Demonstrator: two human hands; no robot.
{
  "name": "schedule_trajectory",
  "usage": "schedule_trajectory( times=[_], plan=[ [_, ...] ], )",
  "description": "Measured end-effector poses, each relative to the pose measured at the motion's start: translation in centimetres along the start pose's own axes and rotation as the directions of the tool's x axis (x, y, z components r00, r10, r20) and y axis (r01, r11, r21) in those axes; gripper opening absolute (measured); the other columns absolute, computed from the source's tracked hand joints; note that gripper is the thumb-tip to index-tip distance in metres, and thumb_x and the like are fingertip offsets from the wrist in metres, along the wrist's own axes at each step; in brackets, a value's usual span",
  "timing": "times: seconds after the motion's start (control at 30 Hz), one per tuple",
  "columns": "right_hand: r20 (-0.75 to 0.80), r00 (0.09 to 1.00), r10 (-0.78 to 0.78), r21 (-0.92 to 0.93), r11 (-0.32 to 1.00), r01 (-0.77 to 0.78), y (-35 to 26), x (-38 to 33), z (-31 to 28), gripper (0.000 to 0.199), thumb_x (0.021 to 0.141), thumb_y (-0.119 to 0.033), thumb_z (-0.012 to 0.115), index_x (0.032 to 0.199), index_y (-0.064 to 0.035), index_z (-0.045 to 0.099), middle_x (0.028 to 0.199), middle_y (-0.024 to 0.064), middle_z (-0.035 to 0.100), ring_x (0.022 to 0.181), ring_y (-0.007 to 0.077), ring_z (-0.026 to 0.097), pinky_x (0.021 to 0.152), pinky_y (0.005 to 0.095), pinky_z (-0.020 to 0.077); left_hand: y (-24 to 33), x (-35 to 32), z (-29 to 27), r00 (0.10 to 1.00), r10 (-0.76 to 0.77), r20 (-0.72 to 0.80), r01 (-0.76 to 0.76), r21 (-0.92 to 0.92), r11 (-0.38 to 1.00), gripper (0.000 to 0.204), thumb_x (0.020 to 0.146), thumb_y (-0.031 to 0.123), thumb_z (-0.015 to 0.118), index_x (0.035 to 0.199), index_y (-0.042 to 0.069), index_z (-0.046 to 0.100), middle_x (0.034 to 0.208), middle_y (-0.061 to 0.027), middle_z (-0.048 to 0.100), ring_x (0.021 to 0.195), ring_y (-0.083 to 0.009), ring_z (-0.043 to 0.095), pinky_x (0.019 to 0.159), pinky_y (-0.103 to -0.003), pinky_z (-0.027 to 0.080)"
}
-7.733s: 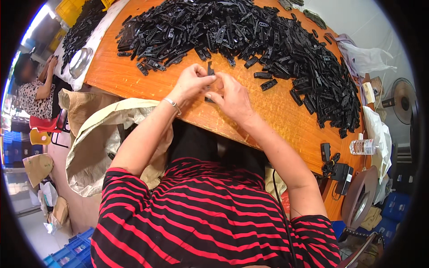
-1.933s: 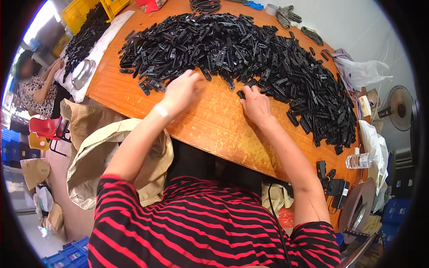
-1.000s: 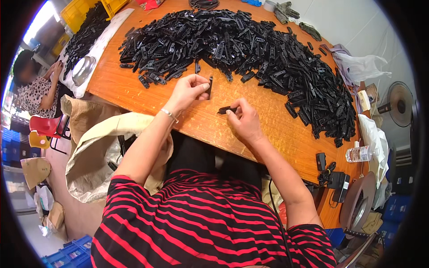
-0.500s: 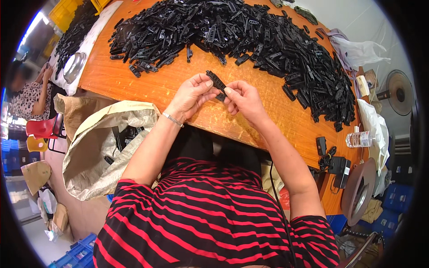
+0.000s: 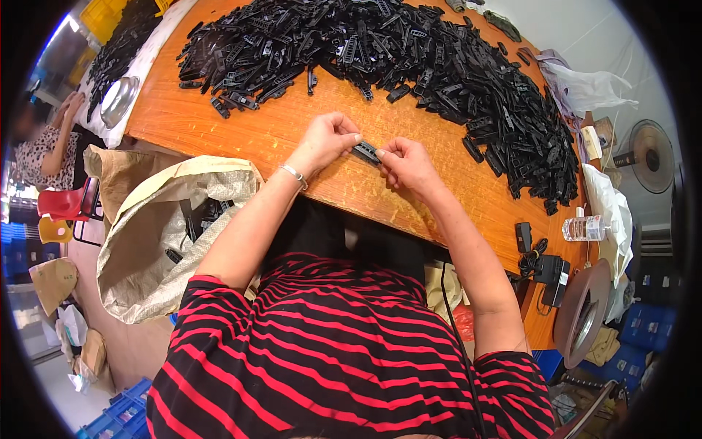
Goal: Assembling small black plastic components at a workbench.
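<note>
Between my two hands a small, long black plastic part is held just above the near side of the wooden table. My left hand pinches its left end, thumb against fingers. The other end sits in the closed fingers of my right hand. Beyond my hands lies a big curved heap of similar black plastic parts, sweeping from the far left round to the right side of the table. Which exact kind of part it is, I cannot tell.
An open woven sack with several black parts inside stands left of the table. On the right are a black power adapter, a plastic bottle and a round brown fan base. Another person sits far left near a metal bowl.
The black part has turned from steeply tilted to flatter and come slightly lower. My left hand has shifted right and now grips its end; my right hand has moved slightly right.
</note>
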State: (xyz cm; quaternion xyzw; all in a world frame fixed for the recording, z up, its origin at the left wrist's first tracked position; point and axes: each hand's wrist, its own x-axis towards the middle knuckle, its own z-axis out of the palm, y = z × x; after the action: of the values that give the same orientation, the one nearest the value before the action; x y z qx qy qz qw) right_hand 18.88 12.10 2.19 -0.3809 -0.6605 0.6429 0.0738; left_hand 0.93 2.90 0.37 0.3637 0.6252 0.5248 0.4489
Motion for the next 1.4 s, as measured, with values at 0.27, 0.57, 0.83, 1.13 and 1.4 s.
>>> schedule_trajectory(
  times=[0.27, 0.57, 0.83, 1.13, 1.4],
  plan=[
    [-0.008, 0.999, 0.052, -0.002, 0.999, -0.052, 0.0, 0.2, 0.1, 0.017, 0.092, -0.016, 0.062, 0.088, -0.0017, 0.055, 0.063, 0.0034, 0.058, 0.044, 0.0079, 0.050, 0.039, 0.0218, 0.0390, -0.6, 0.3, 0.2, 0.995, -0.088, -0.047, 0.091, 0.064, 0.994, 0.012, 0.086, 0.007, 0.070, 0.085, 0.002, 0.059, 0.070, -0.0004, 0.059, 0.056, -0.0067, 0.051, 0.049, -0.021, 0.042],
    [0.019, 0.991, 0.136, -0.157, 0.979, -0.131, -1.6, 0.0, 0.0, 0.021, 0.091, -0.016, 0.064, 0.086, -0.0016, 0.049, 0.061, 0.0041, 0.058, 0.042, 0.0104, 0.051, 0.036, 0.0256, 0.0395, -0.2, -0.3, 0.3, 0.996, 0.069, -0.056, -0.034, 0.467, 0.884, 0.017, 0.085, 0.011, 0.071, 0.081, 0.004, 0.057, 0.066, 0.0009, 0.056, 0.059, -0.0086, 0.048, 0.055, -0.026, 0.043],
    [0.022, 0.993, 0.120, -0.180, 0.977, -0.114, -1.7, 0.5, 0.1, 0.022, 0.090, -0.015, 0.065, 0.086, -0.0020, 0.048, 0.061, 0.0053, 0.059, 0.042, 0.0110, 0.052, 0.036, 0.0264, 0.0401, -1.0, -0.2, 0.2, 0.992, 0.087, -0.093, -0.022, 0.551, 0.834, 0.019, 0.078, 0.022, 0.076, 0.080, 0.008, 0.062, 0.070, -0.0068, 0.063, 0.066, -0.0218, 0.060, 0.063, -0.035, 0.048],
    [0.158, 0.983, -0.091, -0.178, 0.977, 0.119, 0.6, -0.3, -1.8, 0.020, 0.092, -0.019, 0.064, 0.085, -0.0008, 0.059, 0.067, 0.0042, 0.061, 0.049, 0.0088, 0.056, 0.046, 0.0250, 0.0455, 6.7, -14.3, -5.9, 0.905, 0.407, -0.126, -0.196, 0.727, 0.659, 0.017, 0.072, 0.000, 0.072, 0.076, 0.000, 0.055, 0.073, -0.0071, 0.050, 0.068, -0.0209, 0.051, 0.064, -0.032, 0.042],
    [0.001, 0.702, -0.712, -0.869, 0.346, 0.353, -2.3, 7.1, -4.8, 0.017, 0.082, -0.004, 0.061, 0.098, -0.0053, 0.063, 0.100, 0.0117, 0.060, 0.083, 0.0340, 0.064, 0.072, 0.0422, 0.0523, 10.5, -22.1, -12.2, 0.907, 0.278, -0.317, 0.189, 0.895, 0.404, 0.011, 0.074, -0.003, 0.065, 0.081, -0.001, 0.058, 0.080, -0.0111, 0.054, 0.075, -0.0286, 0.059, 0.067, -0.035, 0.047]
  ],
)
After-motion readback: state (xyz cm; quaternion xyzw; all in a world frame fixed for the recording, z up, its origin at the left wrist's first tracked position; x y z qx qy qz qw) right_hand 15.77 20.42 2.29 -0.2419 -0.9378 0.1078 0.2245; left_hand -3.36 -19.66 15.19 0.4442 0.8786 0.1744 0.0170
